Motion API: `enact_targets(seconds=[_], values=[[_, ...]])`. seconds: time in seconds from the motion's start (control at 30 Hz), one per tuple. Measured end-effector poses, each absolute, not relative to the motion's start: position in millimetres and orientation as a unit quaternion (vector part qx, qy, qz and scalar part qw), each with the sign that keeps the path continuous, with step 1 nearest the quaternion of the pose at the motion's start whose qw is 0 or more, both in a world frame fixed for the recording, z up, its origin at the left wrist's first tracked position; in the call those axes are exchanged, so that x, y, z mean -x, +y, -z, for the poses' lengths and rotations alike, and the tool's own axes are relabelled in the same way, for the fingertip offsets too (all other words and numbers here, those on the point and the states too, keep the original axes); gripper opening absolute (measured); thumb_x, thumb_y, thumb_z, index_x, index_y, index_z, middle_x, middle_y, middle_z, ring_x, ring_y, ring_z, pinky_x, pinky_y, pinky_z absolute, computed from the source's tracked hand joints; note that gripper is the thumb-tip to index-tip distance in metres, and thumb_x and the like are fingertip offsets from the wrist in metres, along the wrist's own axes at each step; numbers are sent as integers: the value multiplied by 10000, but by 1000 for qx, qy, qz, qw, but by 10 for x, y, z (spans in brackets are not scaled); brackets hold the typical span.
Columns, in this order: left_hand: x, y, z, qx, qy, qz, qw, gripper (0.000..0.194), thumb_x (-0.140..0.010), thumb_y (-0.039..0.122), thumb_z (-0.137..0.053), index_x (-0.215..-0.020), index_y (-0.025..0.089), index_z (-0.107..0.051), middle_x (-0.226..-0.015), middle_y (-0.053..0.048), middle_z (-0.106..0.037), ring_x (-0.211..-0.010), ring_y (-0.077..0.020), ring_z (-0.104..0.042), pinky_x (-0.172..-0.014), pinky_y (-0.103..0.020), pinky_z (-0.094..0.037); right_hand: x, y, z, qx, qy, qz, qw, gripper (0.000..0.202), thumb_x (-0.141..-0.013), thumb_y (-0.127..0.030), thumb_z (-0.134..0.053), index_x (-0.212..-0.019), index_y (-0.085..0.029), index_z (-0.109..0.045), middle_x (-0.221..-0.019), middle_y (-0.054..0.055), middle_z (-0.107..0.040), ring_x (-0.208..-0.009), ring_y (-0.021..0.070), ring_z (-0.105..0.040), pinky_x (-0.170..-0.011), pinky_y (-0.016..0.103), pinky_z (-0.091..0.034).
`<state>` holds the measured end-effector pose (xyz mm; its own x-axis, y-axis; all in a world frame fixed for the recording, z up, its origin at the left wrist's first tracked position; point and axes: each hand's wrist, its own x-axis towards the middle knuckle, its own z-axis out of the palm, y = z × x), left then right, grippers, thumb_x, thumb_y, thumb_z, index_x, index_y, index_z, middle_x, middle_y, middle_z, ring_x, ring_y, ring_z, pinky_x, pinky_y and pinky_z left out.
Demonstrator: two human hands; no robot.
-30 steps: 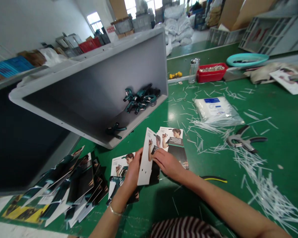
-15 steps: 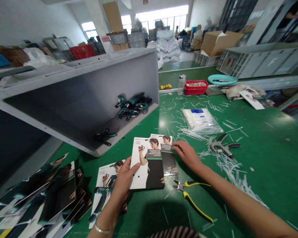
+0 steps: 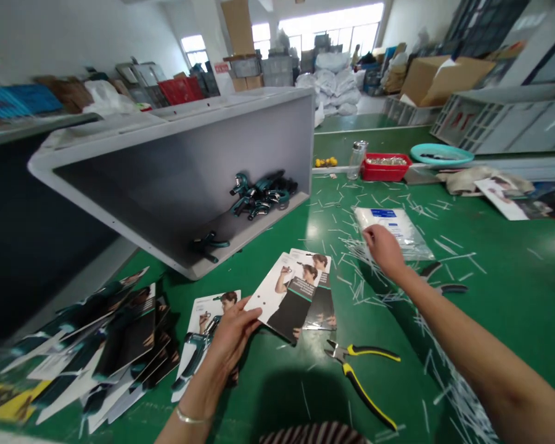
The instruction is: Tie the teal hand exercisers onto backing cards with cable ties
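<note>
My left hand (image 3: pixel 234 330) pinches the lower left corner of a printed card (image 3: pixel 290 296), tilted over another card (image 3: pixel 324 308) on the table. My right hand (image 3: pixel 383 246) has its fingers curled together above the near edge of a clear bag of white ties (image 3: pixel 393 228); whatever they may hold is too small to make out. Beneath my left forearm lies a card with a teal hand grip (image 3: pixel 197 357) on it. Yellow-black cutting pliers (image 3: pixel 351 361) lie spread in front of me.
A grey crate (image 3: pixel 176 154) on its side holds several teal grips. Carded grips (image 3: pixel 120 345) are heaped at left. Loose white ties, grey-handled pliers (image 3: pixel 451 288), a red tray (image 3: pixel 385 169) and a glass jar (image 3: pixel 357 160) are on the green table.
My right hand has moved from the cards up and right to the bag of ties. The card in my left hand has turned clockwise, and the view has shifted slightly.
</note>
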<state>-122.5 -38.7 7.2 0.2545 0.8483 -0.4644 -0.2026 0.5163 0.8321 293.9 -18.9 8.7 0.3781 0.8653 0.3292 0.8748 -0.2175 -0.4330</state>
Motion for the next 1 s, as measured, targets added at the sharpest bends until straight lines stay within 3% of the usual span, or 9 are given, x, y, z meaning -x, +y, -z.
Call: enact_targets(seconds=[0.1,0.2,0.33,0.47,0.67,0.83,1.0], values=[[1157,-342,-184,-411,484,-384,671,468,-702,249,-784,-1134,134,-647,-937,-74,-744,-777,-165,-687,-720,-259,-542,-2756,-272,-339,729,-458,-75,503,154,-916,-333,-556,-933,-181,-579,-784,61,-682,-649,193,-665,-609,318,-522],[1023,-306,-317,-485,450,-368,653,441,-743,329,-755,-1127,134,-659,-900,-60,-732,-770,-161,-663,-674,-235,-505,-2213,-619,-555,616,-484,-154,602,156,-928,-363,-563,-980,-217,-552,-919,63,-702,-730,187,-704,-637,320,-570],[848,-361,-413,-506,407,-348,676,422,-757,348,-741,-1112,135,-658,-868,-49,-712,-740,-148,-627,-627,-214,-465,-1443,-1107,-625,568,-610,-76,548,102,-945,-246,-562,-1042,-223,-578,-973,52,-718,-835,184,-711,-765,344,-577],[797,-454,-408,-512,387,-347,684,387,-777,335,-722,-1108,146,-653,-893,-48,-704,-761,-150,-620,-651,-223,-462,-1193,-1223,-567,516,-692,22,504,191,-936,-156,-555,-1113,-227,-567,-1020,57,-719,-992,200,-681,-861,364,-553],[846,-515,-407,-540,388,-345,662,376,-795,338,-700,-1121,155,-661,-909,-51,-697,-807,-172,-627,-683,-242,-473,-1180,-1166,-530,502,-708,7,497,203,-948,-155,-526,-1132,-235,-554,-1023,62,-708,-998,204,-674,-857,377,-556],[850,-493,-426,-550,395,-339,653,401,-796,352,-694,-1137,145,-657,-783,-32,-680,-788,-182,-628,-695,-254,-482,-1152,-1209,-518,502,-705,13,500,230,-939,-149,-533,-1154,-232,-544,-1042,67,-713,-1004,210,-675,-867,387,-550],[824,-501,-450,-552,391,-328,659,403,-794,356,-693,-1141,152,-662,-933,-57,-698,-774,-161,-612,-672,-237,-473,-1169,-1187,-464,489,-720,-27,492,243,-939,-131,-510,-1156,-235,-543,-1070,74,-697,-1025,204,-654,-886,383,-532]])
